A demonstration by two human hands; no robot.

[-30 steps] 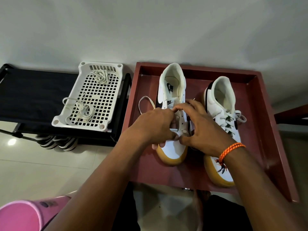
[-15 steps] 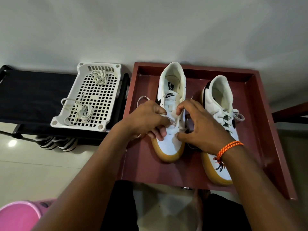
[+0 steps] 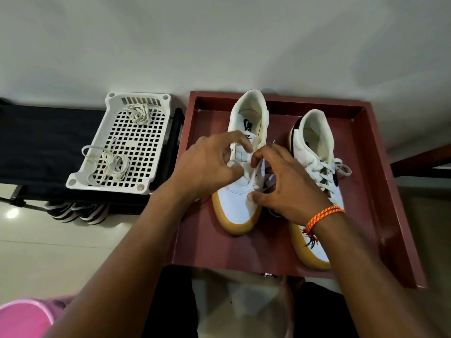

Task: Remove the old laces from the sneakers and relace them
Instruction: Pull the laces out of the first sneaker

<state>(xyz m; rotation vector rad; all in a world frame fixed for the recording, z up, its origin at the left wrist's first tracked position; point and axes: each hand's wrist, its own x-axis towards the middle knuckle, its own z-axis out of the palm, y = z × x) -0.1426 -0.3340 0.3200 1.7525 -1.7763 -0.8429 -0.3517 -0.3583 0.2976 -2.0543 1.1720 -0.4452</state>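
Observation:
Two white sneakers with gum soles stand toe-toward-me in a red tray (image 3: 380, 191). The left sneaker (image 3: 240, 206) is partly laced; a white lace (image 3: 233, 163) loops over its tongue. My left hand (image 3: 207, 167) hovers over the sneaker's left side, thumb and curled fingers pinching that lace loop. My right hand (image 3: 288, 186), with an orange wrist cord, grips the shoe's right eyelet side, thumb on the toe, index finger at the tongue. More lace runs under its palm. The right sneaker (image 3: 314, 142) is fully laced and tied.
A white perforated basket (image 3: 80, 178) on a black rack (image 3: 36, 142) to the left holds two loose lace bundles (image 3: 139, 113). Striped shoes (image 3: 75, 212) sit under the rack. A pink bucket (image 3: 22, 318) is at the lower left. A grey wall is behind.
Both hands have shifted up the left sneaker from the toe end toward the tongue. My left hand has spread its fingers and drawn a lace loop up.

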